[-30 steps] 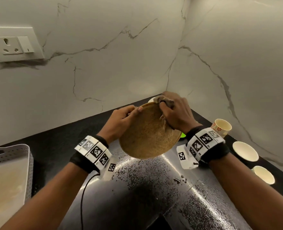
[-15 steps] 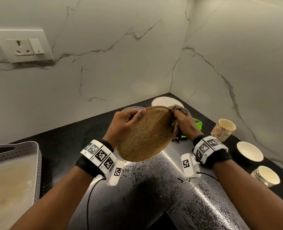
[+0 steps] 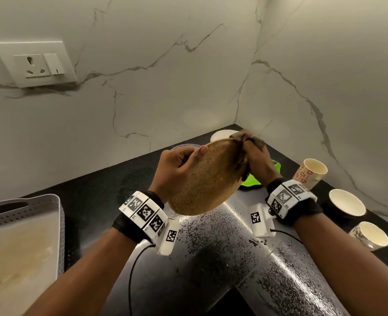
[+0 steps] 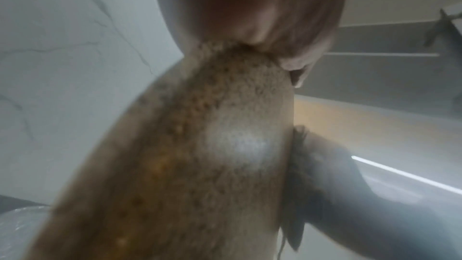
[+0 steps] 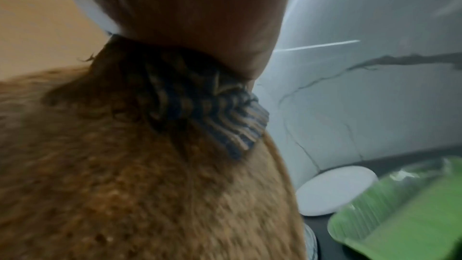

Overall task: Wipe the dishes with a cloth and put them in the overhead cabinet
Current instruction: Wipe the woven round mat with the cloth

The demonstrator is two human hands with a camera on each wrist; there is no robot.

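A speckled brown plate is held tilted above the black counter, its underside toward me. My left hand grips its left rim, thumb on the underside. My right hand holds a dark striped cloth wrapped over the plate's upper right rim. In the left wrist view the plate fills the frame with the cloth at its right edge. In the right wrist view the cloth is pressed on the plate under my fingers.
A white plate, a grey dish and a green dish lie behind the hands. Three cups stand on the right. A grey tray sits at left, a wall socket above.
The plate has turned more edge-on and risen a little. My right hand has slid the cloth from the plate's face round to its upper right rim.
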